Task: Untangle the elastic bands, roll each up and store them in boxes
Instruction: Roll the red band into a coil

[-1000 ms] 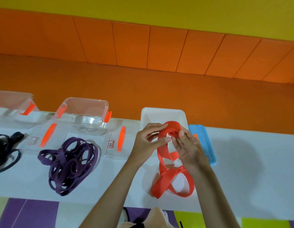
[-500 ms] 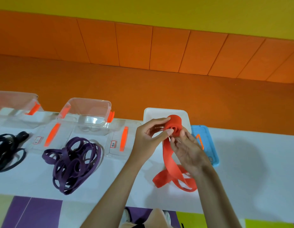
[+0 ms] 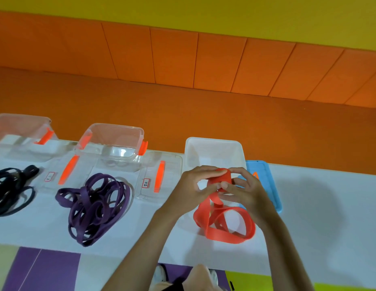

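Facing orange padded wall above white tabletop. Passing tangled black elastic bands, clear plastic boxes, tangled purple elastic bands. Pinching rolled end of flat orange elastic band with left hand and right hand before white plastic box, trailing loops onto tabletop.

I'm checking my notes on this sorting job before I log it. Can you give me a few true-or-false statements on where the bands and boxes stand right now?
1. The left hand and the right hand both grip the orange band. True.
2. The orange band is fully rolled up. False: only its upper end is rolled between the hands, and loose loops lie on the table.
3. The purple bands sit inside the clear box. False: they lie tangled on the table in front of it.
4. A blue lid lies just right of the white box. True.
5. The black bands lie at the table's far left. True.
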A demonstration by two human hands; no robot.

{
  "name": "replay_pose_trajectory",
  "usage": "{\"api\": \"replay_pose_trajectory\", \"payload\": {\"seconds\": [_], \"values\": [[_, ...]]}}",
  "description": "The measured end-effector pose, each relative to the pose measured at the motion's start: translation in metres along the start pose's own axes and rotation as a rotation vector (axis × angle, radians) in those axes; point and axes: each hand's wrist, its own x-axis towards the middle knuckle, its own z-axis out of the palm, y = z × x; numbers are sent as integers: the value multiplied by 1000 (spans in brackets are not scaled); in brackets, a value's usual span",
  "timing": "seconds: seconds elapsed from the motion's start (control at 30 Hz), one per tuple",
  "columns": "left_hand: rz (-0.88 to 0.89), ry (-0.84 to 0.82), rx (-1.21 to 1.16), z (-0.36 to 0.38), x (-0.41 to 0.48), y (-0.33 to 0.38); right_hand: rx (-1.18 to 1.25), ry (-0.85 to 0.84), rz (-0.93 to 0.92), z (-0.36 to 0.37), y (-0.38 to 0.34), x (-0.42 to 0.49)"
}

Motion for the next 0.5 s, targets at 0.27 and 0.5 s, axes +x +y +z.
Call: {"api": "replay_pose_trajectory", "payload": {"seconds": [0.27, 0.5], "values": [[-106, 127, -240, -11, -3, -11, 346, -32, 61, 15, 18, 4], [-106, 128, -382, -11, 0, -4, 198, -1, 24, 15, 18, 12]]}}
